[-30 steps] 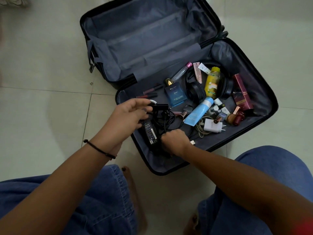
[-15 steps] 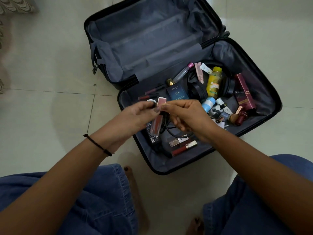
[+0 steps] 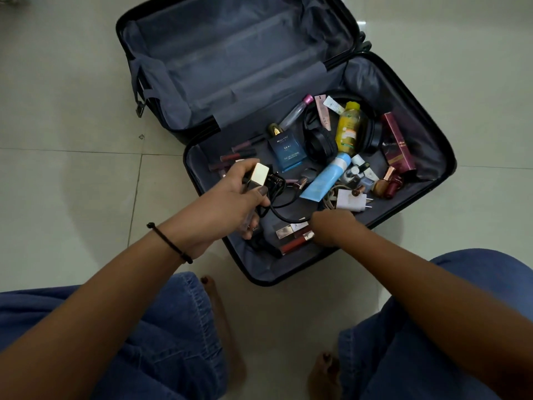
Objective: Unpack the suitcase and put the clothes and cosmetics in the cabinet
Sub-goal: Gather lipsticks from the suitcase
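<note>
Here, fingers of left hand clamp gold-capped tube; right hand (fingers hidden) at suitcase rim.

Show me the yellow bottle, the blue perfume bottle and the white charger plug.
yellow bottle (image 3: 347, 134), head view, on its label.
blue perfume bottle (image 3: 287, 153), head view, on its front face.
white charger plug (image 3: 349, 201), head view, on its white body.

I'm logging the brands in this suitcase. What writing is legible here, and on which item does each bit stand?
"BELLA VITA": top of the blue perfume bottle label.
"SKAI": same bottle, just below.
"EAU DE": start of the same bottle's lowest lines; the rest is too small to read.
Yellow bottle, maroon box, pink tube: print is there, but too blurred to read.
</note>
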